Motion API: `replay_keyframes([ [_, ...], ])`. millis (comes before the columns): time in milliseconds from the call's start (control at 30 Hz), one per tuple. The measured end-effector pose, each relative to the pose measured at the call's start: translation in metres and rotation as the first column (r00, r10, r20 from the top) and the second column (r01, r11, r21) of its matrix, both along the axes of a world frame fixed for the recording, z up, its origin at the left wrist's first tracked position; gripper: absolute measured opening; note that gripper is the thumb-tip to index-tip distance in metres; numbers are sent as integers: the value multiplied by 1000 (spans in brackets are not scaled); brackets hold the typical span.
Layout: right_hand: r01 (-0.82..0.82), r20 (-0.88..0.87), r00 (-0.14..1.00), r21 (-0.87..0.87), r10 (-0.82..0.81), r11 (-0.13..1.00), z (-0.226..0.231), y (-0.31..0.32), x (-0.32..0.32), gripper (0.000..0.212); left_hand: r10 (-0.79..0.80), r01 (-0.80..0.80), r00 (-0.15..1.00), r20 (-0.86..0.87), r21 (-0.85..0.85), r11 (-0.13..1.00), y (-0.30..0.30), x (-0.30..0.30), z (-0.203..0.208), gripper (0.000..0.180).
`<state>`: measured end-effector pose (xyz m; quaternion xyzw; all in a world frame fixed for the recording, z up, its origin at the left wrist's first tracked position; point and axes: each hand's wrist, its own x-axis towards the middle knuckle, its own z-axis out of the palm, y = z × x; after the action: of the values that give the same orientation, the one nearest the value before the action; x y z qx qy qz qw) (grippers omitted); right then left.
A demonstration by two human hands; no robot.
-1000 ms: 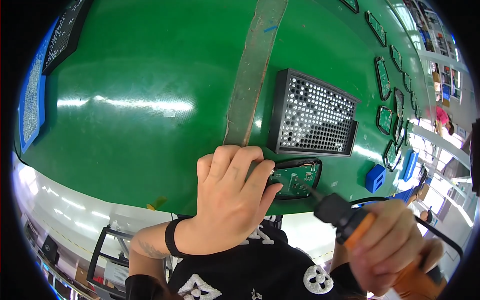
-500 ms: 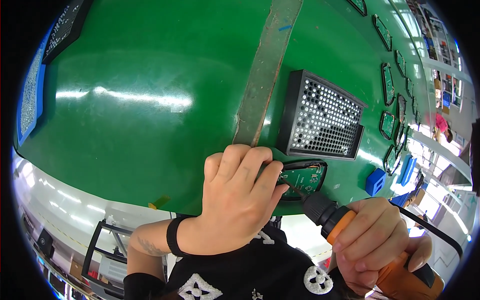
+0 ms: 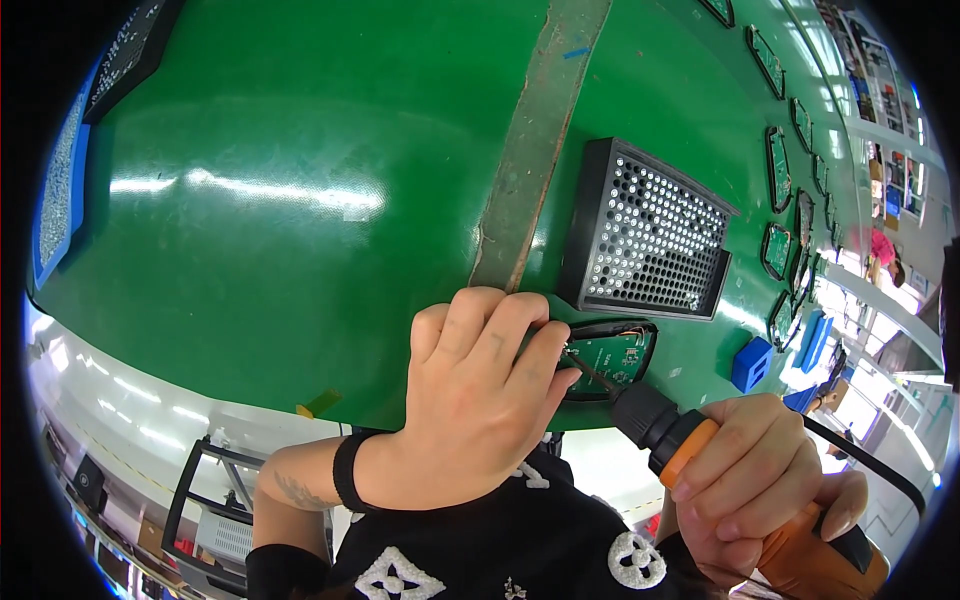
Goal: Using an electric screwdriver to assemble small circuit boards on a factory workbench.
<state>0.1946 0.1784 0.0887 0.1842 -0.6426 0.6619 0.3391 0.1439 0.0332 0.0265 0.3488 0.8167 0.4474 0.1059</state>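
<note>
My right hand is wrapped round an orange and black electric screwdriver, which points up and to the left. Its thin bit reaches the left end of a green circuit board in a black frame. Curled over that same end is my left hand, thumb and forefinger close together beside the bit tip. The board lies flat on the green table mat, near the front edge. My left fingers cover its left end, and whether a screw is under the bit I cannot tell.
A black tray with rows of silver screws stands just behind the board. Several framed boards lie along the right, near a blue block. A blue bin sits far left. A worn strip crosses the mat.
The electric screwdriver and my right hand have shifted slightly to the right. My left hand and the board have hardly moved.
</note>
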Motion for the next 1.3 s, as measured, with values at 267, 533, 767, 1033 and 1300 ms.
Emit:
replay_keyframes([
  [267,5,18,1000,0,-5,1000,0,-5,0,48,7,-7,1000,3,15,1000,-2,0,0,40],
  [533,-144,316,940,17,132,989,11,3,8,47,3,-3,1000,10,20,1000,-1,-4,-1,40],
  [767,-62,306,950,-10,62,998,17,-7,-16,38,-38,37,997,68,16,999,-5,-28,5,40],
  [1033,-68,305,950,4,64,998,20,-5,-18,41,-46,45,996,81,9,999,-6,-31,7,41],
  [1300,-26,225,974,-49,37,998,27,-1,-18,47,-71,64,997,43,141,988,-11,-31,-1,35],
])
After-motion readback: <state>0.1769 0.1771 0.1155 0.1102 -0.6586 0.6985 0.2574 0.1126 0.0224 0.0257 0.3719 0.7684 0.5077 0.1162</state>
